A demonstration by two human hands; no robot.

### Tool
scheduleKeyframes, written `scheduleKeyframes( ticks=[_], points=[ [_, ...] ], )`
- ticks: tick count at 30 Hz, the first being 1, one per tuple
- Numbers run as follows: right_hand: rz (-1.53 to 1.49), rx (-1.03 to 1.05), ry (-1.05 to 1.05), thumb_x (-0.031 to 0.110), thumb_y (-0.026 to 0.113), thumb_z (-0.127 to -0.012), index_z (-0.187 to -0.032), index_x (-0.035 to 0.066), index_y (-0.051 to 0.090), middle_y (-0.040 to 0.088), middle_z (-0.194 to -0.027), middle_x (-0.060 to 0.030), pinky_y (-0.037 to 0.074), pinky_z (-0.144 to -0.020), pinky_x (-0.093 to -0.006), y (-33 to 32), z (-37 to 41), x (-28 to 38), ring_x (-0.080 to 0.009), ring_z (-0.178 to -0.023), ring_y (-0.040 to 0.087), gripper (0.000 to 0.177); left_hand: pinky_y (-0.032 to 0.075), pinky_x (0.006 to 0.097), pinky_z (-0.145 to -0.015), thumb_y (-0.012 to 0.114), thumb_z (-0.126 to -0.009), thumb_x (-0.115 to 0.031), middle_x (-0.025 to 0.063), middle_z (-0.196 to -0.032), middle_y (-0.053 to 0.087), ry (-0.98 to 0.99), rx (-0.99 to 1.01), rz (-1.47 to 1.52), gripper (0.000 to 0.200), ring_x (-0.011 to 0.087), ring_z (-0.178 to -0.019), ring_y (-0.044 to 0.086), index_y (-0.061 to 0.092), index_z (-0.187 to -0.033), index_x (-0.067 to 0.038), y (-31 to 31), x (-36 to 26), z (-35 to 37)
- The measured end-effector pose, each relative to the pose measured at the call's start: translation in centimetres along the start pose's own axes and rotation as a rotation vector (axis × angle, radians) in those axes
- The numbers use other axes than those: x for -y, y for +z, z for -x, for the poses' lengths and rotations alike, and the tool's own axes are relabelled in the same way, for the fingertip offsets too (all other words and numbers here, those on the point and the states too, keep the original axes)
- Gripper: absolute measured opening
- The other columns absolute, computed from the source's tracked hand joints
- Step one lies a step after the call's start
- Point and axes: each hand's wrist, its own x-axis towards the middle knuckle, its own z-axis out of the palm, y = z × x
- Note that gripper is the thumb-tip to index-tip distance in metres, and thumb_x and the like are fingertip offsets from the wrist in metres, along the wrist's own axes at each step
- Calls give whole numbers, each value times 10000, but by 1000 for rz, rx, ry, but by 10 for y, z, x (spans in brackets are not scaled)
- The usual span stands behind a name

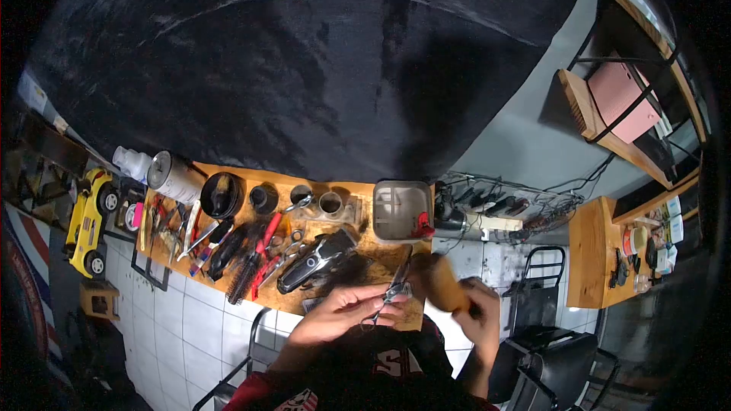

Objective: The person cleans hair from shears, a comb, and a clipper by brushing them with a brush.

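My left hand (343,315) is closed on a pair of metal scissors (394,293), fingers on the handle loops and blades pointing away from me over the table's front edge. To the right, my right hand (481,315) grips a brown brush (445,287), which is smeared by motion; its dark end is turned toward the scissors. Just beyond my left hand, a black and silver hair clipper (316,261) lies on the wooden table (365,250). A round hairbrush (244,280) and red-handled tools (268,234) lie left of the clipper.
A metal tray (402,211) with a red item sits at the table's back right. Cups, a black bowl (221,195) and a can (175,175) line the back. A yellow toy car (88,222) is at left. Black chairs (544,365) and tangled cables (533,205) are at right.
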Motion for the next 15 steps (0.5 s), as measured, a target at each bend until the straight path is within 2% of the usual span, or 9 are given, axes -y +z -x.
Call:
scheduleKeyframes(
  ticks=[1, 3, 6, 10, 13, 14, 15],
  points=[
    [-5, 21, 58, 282, 835, -659, -877, -32, 678, 641, -862, -148, 506, -694, -327, 1, 0, 14, -278, -806, 647, 414, 469, 366, -987, 417, -1007, -140, 141, -1288, 537, 14, -12, -12, 406, 240, -1170, 545, 397, -1378, 23, -1, -1, 2],
    [92, 128, 96, 252, 856, -620, -938, -11, 692, 645, -875, -143, 512, -715, -341, 0, 2, 24, -275, -802, 656, 444, 471, 376, -991, 406, -1008, -128, 149, -1292, 531, -15, -20, -86, 402, 244, -1161, 551, 391, -1381, 21, -5, -1, 3],
    [258, -17, 139, 228, 859, -615, -937, -7, 696, 639, -879, -142, 515, -681, -335, -4, -2, 31, -270, -772, 657, 431, 473, 384, -993, 401, -1005, -107, 138, -1301, 523, -21, -27, -160, 401, 239, -1165, 545, 387, -1391, 1, 4, -13, 6],
    [360, -433, 279, 156, 833, -655, -919, -30, 694, 633, -870, -122, 500, -655, -325, 1, -13, 42, -208, -731, 628, 351, 487, 363, -976, 403, -1001, -81, 140, -1298, 536, -29, -32, -167, 394, 229, -1150, 561, 395, -1385, 4, 4, -10, 5],
    [269, -298, 156, 157, 841, -620, -906, -57, 682, 608, -815, -117, 478, -580, -290, -7, -3, 26, -185, -681, 606, 390, 492, 361, -972, 406, -1002, -92, 135, -1283, 545, -6, -44, -133, 383, 226, -1143, 565, 415, -1371, 10, 7, -12, 5],
    [140, -148, 168, 163, 852, -598, -898, -42, 691, 629, -822, -129, 509, -625, -290, -8, 2, 28, -203, -718, 643, 398, 493, 360, -971, 409, -1002, -96, 134, -1277, 549, 0, -63, -114, 379, 225, -1139, 567, 422, -1366, 12, 7, -11, 5],
    [206, 73, 120, 186, 865, -585, -898, -17, 705, 656, -846, -132, 532, -648, -294, -13, -1, 35, -231, -769, 673, 406, 494, 360, -971, 411, -1002, -99, 133, -1272, 552, 3, -80, -95, 376, 224, -1136, 570, 429, -1360, 14, 7, -10, 5]
  ],
)
